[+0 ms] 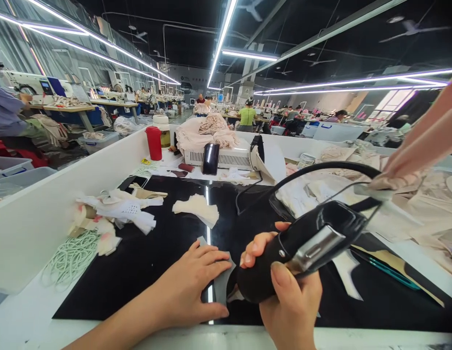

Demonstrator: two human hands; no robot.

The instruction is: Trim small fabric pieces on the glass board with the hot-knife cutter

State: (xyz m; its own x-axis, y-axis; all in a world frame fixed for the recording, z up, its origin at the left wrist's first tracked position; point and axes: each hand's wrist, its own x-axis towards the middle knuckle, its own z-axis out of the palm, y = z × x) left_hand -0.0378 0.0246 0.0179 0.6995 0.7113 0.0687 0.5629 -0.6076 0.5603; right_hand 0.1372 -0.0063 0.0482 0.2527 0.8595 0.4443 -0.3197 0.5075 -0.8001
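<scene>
My left hand [197, 284] lies flat, fingers spread, pressing a small grey fabric piece [223, 287] onto the black work mat [138, 272]. My right hand [287, 296] grips a black hand-held iron-like tool [302, 250] with a shiny metal plate, its rounded end down beside the grey piece. A black cable [321, 170] arcs from the tool toward the back of the bench. Another person's arm [423, 141] reaches in from the upper right, its hand resting on beige fabric [390, 182].
White fabric pieces [197, 209] and a scrap pile with cord [102, 218] lie left on the mat. A red bottle [154, 142], a phone [210, 158], a white box with fabric [218, 155] stand behind. Beige cut pieces [411, 214] cover the right. White bench walls [65, 194] surround.
</scene>
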